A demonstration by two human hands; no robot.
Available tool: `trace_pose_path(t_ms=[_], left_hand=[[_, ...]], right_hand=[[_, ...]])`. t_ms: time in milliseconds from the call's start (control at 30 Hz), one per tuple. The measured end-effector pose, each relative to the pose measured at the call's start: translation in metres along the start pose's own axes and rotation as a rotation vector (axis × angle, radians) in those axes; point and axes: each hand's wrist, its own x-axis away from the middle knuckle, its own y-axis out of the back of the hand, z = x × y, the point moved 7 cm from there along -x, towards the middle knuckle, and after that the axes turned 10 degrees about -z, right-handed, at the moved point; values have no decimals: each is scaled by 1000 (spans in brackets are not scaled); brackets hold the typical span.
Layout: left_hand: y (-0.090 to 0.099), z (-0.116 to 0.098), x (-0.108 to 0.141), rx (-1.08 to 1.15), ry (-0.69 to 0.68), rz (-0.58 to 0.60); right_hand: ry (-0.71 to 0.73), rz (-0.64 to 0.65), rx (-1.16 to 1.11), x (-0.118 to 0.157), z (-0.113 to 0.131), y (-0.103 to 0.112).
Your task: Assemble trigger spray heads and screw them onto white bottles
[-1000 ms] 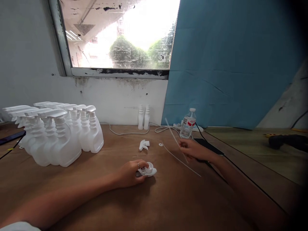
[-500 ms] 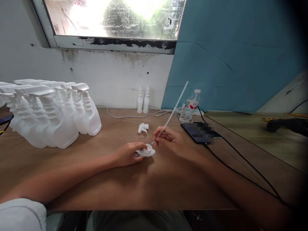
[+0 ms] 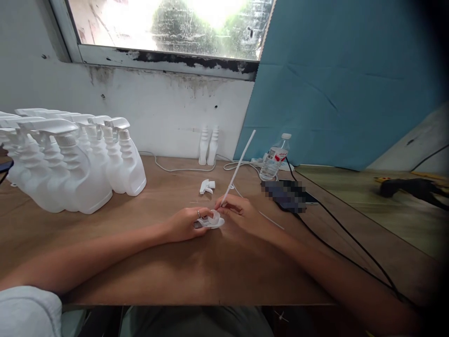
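My left hand (image 3: 187,223), with a ring on one finger, is closed round a white spray trigger head (image 3: 216,222) just above the table. The round collar of the head faces up. In my right hand (image 3: 233,209) a thin white plastic tube (image 3: 238,166) is pinched near its lower end, and it slants up and to the right. The tube's lower tip is beside the collar; my fingers hide whether it is inside. Another white spray trigger head (image 3: 207,186) lies on the table just beyond my hands.
White spray bottles (image 3: 87,173) crowd the left side. Two small white bottles (image 3: 208,146) stand by the wall. At the right are a water bottle (image 3: 273,159), phones (image 3: 286,195) and black cables (image 3: 351,243). Another thin tube (image 3: 271,220) lies behind my right wrist.
My right hand has moved left and brought the tube's lower end to the spray head's collar. The left hand keeps its hold.
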Motion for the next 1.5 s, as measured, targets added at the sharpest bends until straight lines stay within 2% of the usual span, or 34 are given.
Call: trace_pose_path(t_ms=[100, 300, 533, 700, 800, 1000, 1167, 1367, 1500], left_hand=[[1, -1, 0, 9, -16, -1], [1, -3, 0, 27, -19, 15], [0, -4, -1, 48, -32, 24], [2, -5, -2, 44, -23, 4], [3, -5, -2, 30, -4, 18], [2, -1, -1, 52, 46, 2], [0, 1, -1, 79, 71, 14], [1, -1, -2, 80, 51, 2], [0, 2, -1, 113, 108, -13]], right_hand=[[78, -23, 77, 0, 4, -1], [-24, -75, 44, 0, -4, -5], [17, -68, 122, -1, 8, -8], [20, -79, 143, 2, 8, -7], [90, -103, 162, 8, 11, -2], [350, 29, 190, 18, 28, -4], [385, 67, 259, 19, 23, -6], [433, 52, 303, 24, 20, -7], [470, 72, 377, 28, 20, -7]])
